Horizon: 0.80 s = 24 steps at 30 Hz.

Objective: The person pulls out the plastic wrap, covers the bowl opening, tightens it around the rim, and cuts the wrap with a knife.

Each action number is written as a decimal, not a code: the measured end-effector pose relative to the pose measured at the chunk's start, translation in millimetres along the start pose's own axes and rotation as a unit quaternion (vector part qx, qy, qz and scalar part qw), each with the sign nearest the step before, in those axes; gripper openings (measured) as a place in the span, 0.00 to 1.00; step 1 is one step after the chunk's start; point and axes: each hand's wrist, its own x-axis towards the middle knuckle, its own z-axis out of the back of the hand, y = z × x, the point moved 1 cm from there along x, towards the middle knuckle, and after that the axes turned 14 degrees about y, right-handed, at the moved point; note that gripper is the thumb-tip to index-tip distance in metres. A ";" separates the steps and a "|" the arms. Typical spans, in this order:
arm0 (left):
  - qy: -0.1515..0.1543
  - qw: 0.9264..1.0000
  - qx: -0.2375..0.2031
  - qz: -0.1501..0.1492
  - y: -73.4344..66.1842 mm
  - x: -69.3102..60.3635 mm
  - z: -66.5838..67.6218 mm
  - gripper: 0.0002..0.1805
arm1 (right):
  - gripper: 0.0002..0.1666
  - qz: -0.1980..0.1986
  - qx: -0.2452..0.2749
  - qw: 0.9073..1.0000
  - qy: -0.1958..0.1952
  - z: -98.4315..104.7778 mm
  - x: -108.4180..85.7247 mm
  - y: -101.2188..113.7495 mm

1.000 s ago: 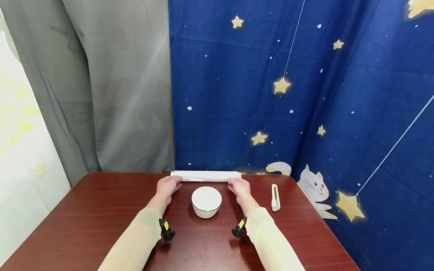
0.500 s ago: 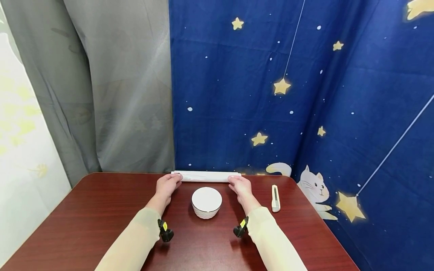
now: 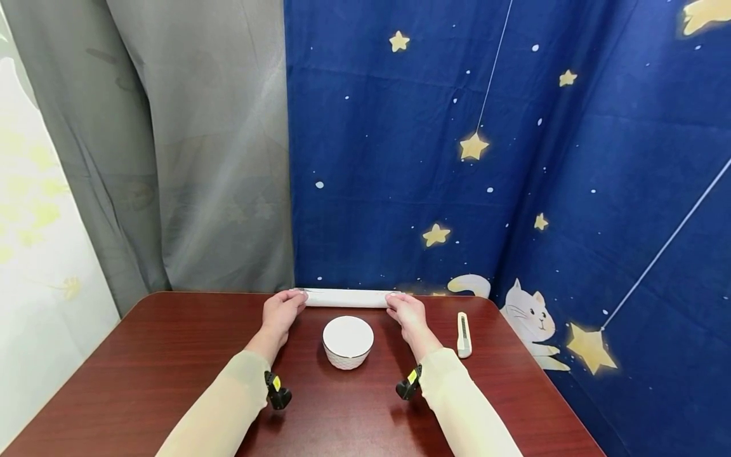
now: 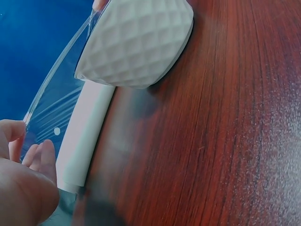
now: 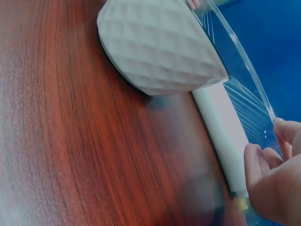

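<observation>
A clear plastic film (image 4: 63, 101) is stretched between the two hands, its gathered edge raised above a white roll (image 3: 346, 298) at the table's far edge. My left hand (image 3: 281, 312) pinches one corner of the film near the roll's left end. At the other corner, my right hand (image 3: 408, 315) pinches the film between thumb and finger, as the right wrist view (image 5: 277, 176) shows. Nearer the body, between the forearms, stands a white bowl (image 3: 347, 343) with a diamond-patterned side; its top looks flat white in the head view.
A white utility knife (image 3: 464, 334) lies on the dark red table (image 3: 143, 381), right of the right hand. Grey and blue star-patterned curtains (image 3: 371, 146) hang behind the table's far edge. Small black cameras sit on both wrists.
Both hands have stayed close to the roll, the right one shifting very slightly to the right. The pinched film edge seems a little higher against the roll. Bowl and knife have not moved.
</observation>
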 end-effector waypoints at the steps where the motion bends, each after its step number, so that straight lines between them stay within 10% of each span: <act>1: 0.001 1.000 0.002 -0.001 -0.4 -0.1 -0.1 0.16 | 0.12 0.001 0.001 1.000 0.000 0.6 -0.2 0.7; 24: 0.006 0.999 0.016 -0.045 -21.2 -14.3 -1.5 0.17 | 0.17 0.018 -0.020 1.000 0.017 2.8 -12.0 18.2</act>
